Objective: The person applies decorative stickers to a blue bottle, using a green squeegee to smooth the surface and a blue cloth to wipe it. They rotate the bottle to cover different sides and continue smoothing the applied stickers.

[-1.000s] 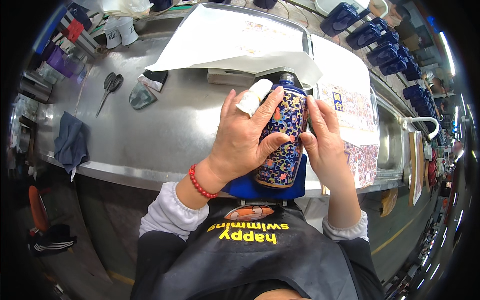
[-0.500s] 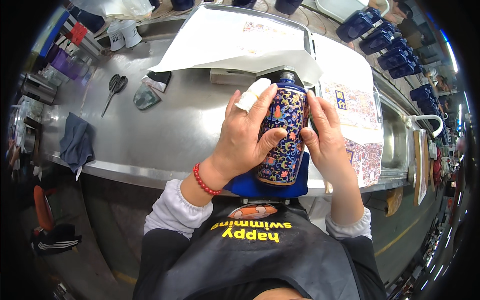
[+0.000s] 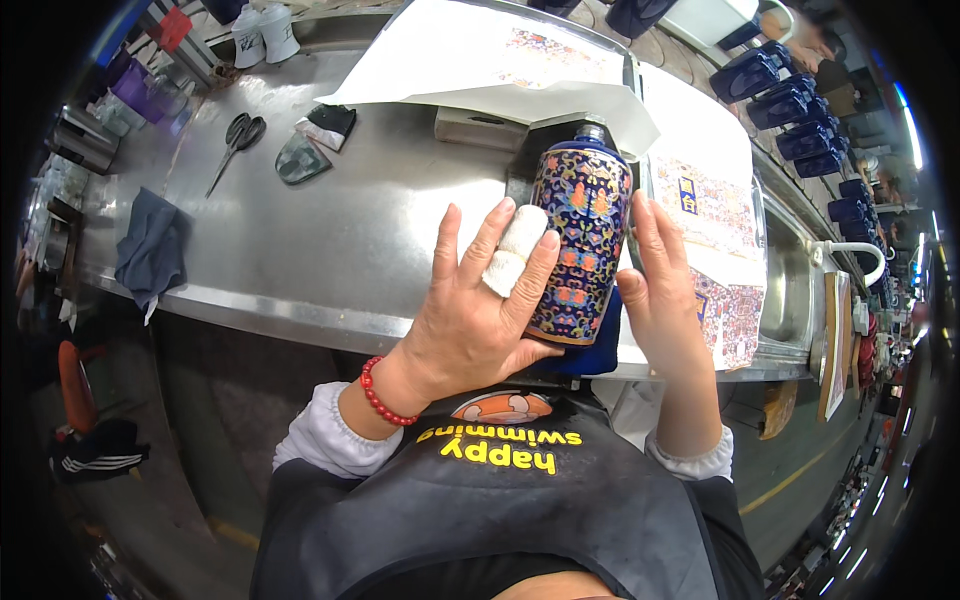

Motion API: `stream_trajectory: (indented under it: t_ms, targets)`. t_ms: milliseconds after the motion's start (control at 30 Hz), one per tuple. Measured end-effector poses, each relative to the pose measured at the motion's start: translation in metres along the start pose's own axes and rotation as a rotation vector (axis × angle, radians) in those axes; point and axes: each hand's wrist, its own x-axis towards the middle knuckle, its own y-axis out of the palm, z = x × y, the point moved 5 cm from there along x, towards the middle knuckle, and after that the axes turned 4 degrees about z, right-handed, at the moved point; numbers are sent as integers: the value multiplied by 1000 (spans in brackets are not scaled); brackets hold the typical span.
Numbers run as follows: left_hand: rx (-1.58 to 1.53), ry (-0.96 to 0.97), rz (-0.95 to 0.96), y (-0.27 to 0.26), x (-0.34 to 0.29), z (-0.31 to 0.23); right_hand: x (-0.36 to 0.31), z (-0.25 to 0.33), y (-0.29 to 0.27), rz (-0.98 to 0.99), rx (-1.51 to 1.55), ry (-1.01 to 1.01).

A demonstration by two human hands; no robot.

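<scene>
A dark blue bottle (image 3: 580, 245) with a colourful floral pattern and a bare neck rests on a blue pad (image 3: 597, 355) at the bench's front edge, neck pointing away from me. My left hand (image 3: 470, 310) is spread along its left side, the index fingertip by the bottle's edge and the thumb by its base. White wrapping (image 3: 518, 245) covers that hand's middle finger. On the right side, my right hand (image 3: 662, 285) has its fingers stretched out close beside the bottle. Whether it touches the bottle is unclear.
Patterned sheets (image 3: 715, 210) lie to the right, before a sink (image 3: 790, 290). A white sheet (image 3: 440, 70) covers a tray behind the bottle. Scissors (image 3: 236, 145), a grey-green scraper-like piece (image 3: 302, 160) and a grey cloth (image 3: 150, 250) lie leftward. Blue bottles (image 3: 785, 105) stand far right.
The bottle has turned, so a different part of its pattern faces up. My left hand has slid down and left, its fingers spreading. My right hand has shifted slightly down.
</scene>
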Motion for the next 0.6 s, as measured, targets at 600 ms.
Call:
stream_trajectory:
  t_ms: [600]
  targets:
    - [-227, 14, -42, 12, 36, 17, 2, 19, -1, -3, -142, -42]
